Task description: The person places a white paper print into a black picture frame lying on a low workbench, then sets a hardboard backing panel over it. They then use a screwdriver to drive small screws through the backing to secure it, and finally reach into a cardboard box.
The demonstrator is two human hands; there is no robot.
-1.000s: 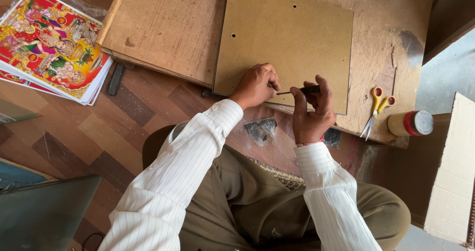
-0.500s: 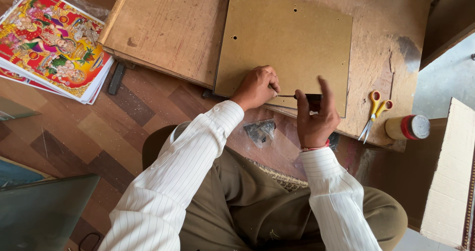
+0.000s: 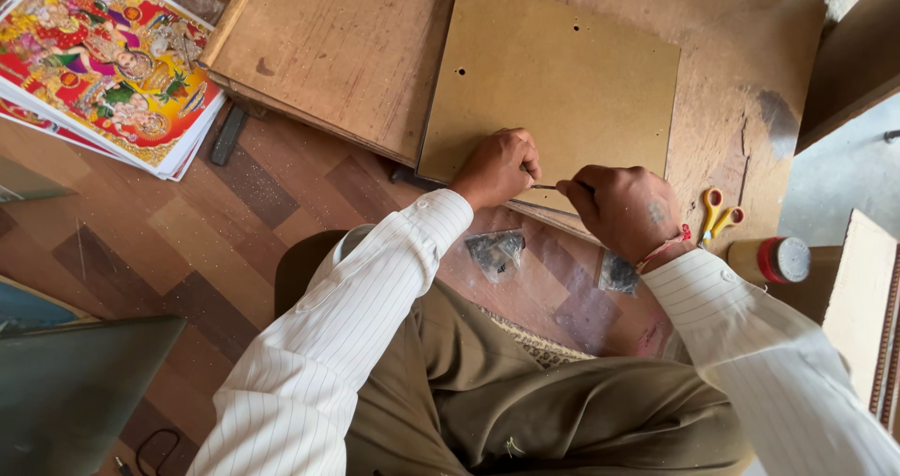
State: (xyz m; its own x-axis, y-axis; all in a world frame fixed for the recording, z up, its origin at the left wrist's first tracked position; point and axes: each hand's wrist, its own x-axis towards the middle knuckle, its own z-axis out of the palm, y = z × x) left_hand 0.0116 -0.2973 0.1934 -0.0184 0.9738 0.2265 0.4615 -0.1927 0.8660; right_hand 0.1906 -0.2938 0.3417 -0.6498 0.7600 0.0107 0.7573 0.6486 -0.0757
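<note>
— Hands, where are they?
— Both at the near edge of the brown backing board (image 3: 553,82), which lies flat on the wooden worktop (image 3: 347,45). The left hand (image 3: 497,166) is curled shut, pinching a thin metal tool (image 3: 547,187); the right hand (image 3: 623,209) is closed on its other end.
— Nearby?
— Yellow-handled scissors (image 3: 717,215) lie just right.

Both grips hide most of the thin tool (image 3: 547,187) between them.

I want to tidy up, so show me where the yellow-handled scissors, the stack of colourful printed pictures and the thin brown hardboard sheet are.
yellow-handled scissors (image 3: 720,215), head view, on the finger loops.
stack of colourful printed pictures (image 3: 108,63), head view, middle of the top print.
thin brown hardboard sheet (image 3: 562,82), head view, on its bare centre.
</note>
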